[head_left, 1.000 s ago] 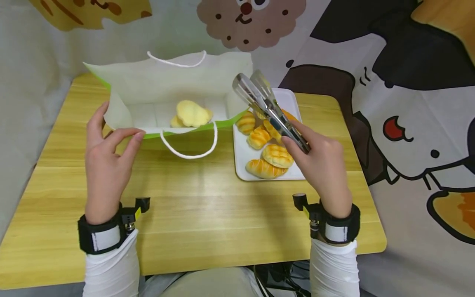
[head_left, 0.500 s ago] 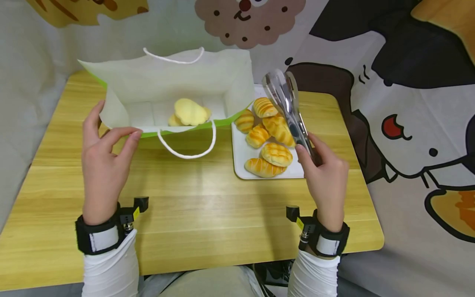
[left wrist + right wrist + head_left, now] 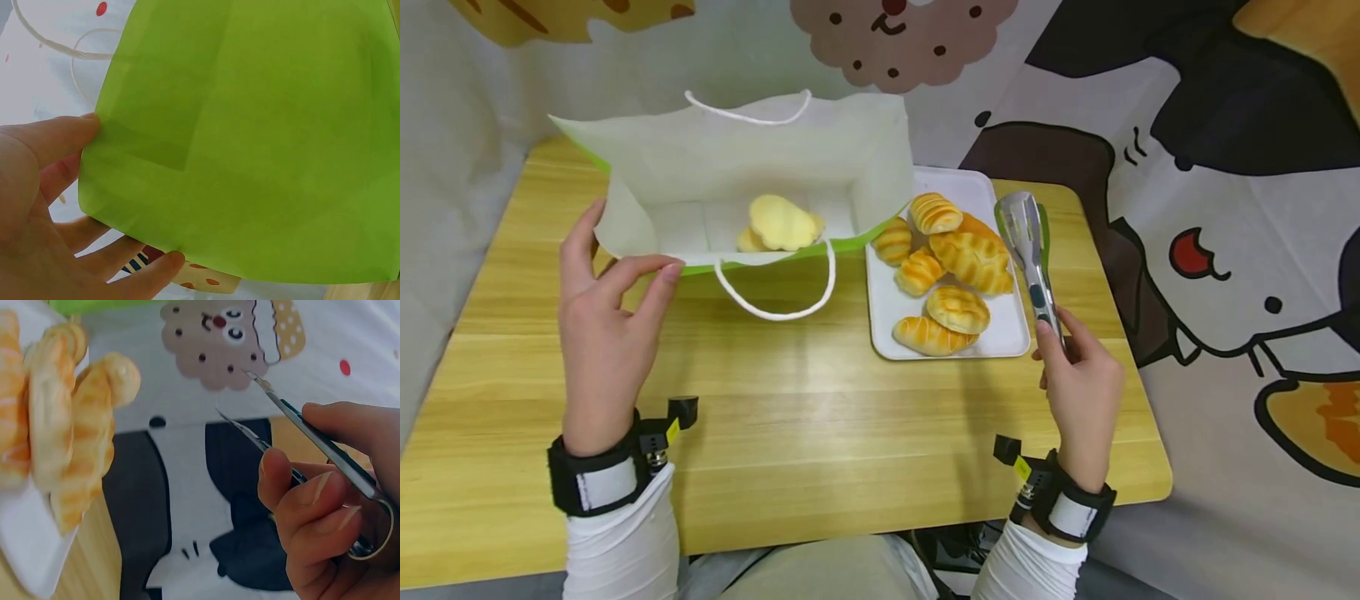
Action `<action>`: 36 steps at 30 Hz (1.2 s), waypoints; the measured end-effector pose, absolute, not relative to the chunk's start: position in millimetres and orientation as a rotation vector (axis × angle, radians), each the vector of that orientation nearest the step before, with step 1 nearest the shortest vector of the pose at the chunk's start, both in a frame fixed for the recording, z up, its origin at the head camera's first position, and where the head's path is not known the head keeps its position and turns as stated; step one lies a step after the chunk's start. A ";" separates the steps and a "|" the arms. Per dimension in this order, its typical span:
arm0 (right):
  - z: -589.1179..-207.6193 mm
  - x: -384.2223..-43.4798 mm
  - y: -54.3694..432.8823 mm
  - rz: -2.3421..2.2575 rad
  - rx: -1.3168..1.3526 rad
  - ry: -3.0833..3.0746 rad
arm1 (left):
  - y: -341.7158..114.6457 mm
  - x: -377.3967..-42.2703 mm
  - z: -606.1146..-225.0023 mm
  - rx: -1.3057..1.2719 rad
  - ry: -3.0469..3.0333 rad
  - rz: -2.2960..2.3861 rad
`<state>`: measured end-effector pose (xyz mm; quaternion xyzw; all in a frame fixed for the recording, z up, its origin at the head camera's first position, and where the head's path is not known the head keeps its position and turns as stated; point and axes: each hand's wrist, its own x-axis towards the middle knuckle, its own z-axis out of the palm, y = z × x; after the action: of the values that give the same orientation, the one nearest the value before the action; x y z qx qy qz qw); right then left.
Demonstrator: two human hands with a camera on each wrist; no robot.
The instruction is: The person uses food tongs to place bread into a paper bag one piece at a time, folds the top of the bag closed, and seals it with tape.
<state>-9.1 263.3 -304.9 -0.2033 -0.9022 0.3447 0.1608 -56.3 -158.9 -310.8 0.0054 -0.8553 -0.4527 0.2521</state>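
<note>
My left hand (image 3: 606,342) pinches the left front rim of a green paper bag (image 3: 760,150). The bag has a white inside and white cord handles. In the left wrist view, its green side (image 3: 250,137) fills most of the picture, with my thumb at the edge. Pale yellow bread (image 3: 782,223) lies on the bag's floor. Metal tongs (image 3: 1030,250) are held by my right hand (image 3: 1084,392), right of the tray. The right wrist view shows the tongs (image 3: 325,444) with their arms spread and nothing between the tips.
A white tray (image 3: 970,182) beside the bag bears several breads, among them a large ridged one (image 3: 973,262) and a drizzled roll (image 3: 934,337). These stand on a wooden table (image 3: 790,450). A cartoon-printed cloth (image 3: 1210,275) hangs behind and to the right.
My right hand has moved the tongs from over the bag's right end, across the tray, to its right side. My left hand stays on the bag's rim.
</note>
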 end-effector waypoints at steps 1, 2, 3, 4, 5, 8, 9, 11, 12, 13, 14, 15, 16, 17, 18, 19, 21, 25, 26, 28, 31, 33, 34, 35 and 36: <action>-306.2 -7.7 266.0 0.977 -0.610 -2.579 | -158.9 -56.4 -311.0 0.011 -2.319 -1.238; -307.4 -6.4 268.4 0.969 -0.632 -2.583 | -158.9 -56.4 -311.1 0.010 -2.316 -1.243; -308.4 -5.1 270.5 0.962 -0.654 -2.588 | -158.9 -56.5 -311.1 0.010 -2.313 -1.243; -309.6 -4.0 272.4 0.954 -0.671 -2.592 | -158.9 -56.5 -311.1 0.013 -2.316 -1.241; -311.1 -3.0 274.3 0.945 -0.686 -2.599 | -158.6 -56.8 -311.2 0.014 -2.313 -1.243; -314.4 0.2 279.2 0.940 -0.721 -2.622 | -157.9 -56.8 -311.1 0.022 -2.308 -1.250; -315.5 1.3 280.7 0.939 -0.734 -2.635 | -157.5 -56.7 -310.9 0.025 -2.305 -1.252; -317.4 3.2 283.9 0.947 -0.767 -2.675 | -156.9 -56.6 -310.2 0.025 -2.297 -1.263; -317.8 4.1 285.9 0.956 -0.792 -2.701 | -156.6 -56.6 -309.6 0.028 -2.296 -1.265; -318.3 4.8 288.0 0.956 -0.814 -2.734 | -156.4 -56.8 -308.8 0.027 -2.295 -1.266; -319.0 5.4 290.3 0.952 -0.833 -2.768 | -156.1 -56.9 -308.0 0.026 -2.293 -1.267; -319.3 6.0 292.8 0.949 -0.852 -2.803 | -155.8 -56.9 -307.0 0.026 -2.294 -1.267; -319.3 6.4 295.2 0.948 -0.868 -2.834 | -155.7 -57.0 -306.2 0.027 -2.294 -1.267; -319.6 6.9 297.7 0.949 -0.882 -2.863 | -155.4 -56.9 -305.3 0.026 -2.294 -1.267; -320.0 7.4 300.1 0.950 -0.892 -2.888 | -155.0 -56.8 -304.4 0.028 -2.294 -1.267; -320.6 8.0 302.2 0.955 -0.900 -2.907 | -154.7 -56.6 -303.6 0.029 -2.297 -1.264; -321.6 9.3 305.5 0.972 -0.919 -2.937 | -153.9 -56.1 -302.3 0.036 -2.302 -1.261; -323.5 12.2 309.6 0.993 -0.947 -2.980 | -152.4 -56.1 -300.8 0.043 -2.305 -1.256; -323.7 13.0 310.4 0.993 -0.950 -2.990 | -152.0 -56.2 -300.7 0.043 -2.303 -1.257; -324.7 14.6 312.3 0.998 -0.955 -3.009 | -151.5 -56.4 -300.5 0.045 -2.303 -1.258; -328.2 17.2 315.4 1.022 -0.950 -3.034 | -150.7 -56.7 -300.1 0.047 -2.303 -1.261; -332.8 18.3 317.5 1.052 -0.947 -3.042 | -149.9 -56.9 -299.7 0.051 -2.304 -1.264; -335.8 18.7 318.6 1.068 -0.945 -3.043 | -149.5 -57.1 -299.7 0.052 -2.305 -1.264; -339.2 19.1 319.7 1.086 -0.946 -3.041 | -149.3 -57.4 -299.9 0.052 -2.304 -1.265; -342.5 19.3 320.9 1.103 -0.948 -3.038 | -149.2 -57.8 -300.2 0.053 -2.305 -1.266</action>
<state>19.3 320.9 -342.5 -0.2798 -0.8961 0.3254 -0.1132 -57.8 -149.2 -300.2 0.0197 -0.8479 -0.4656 0.2528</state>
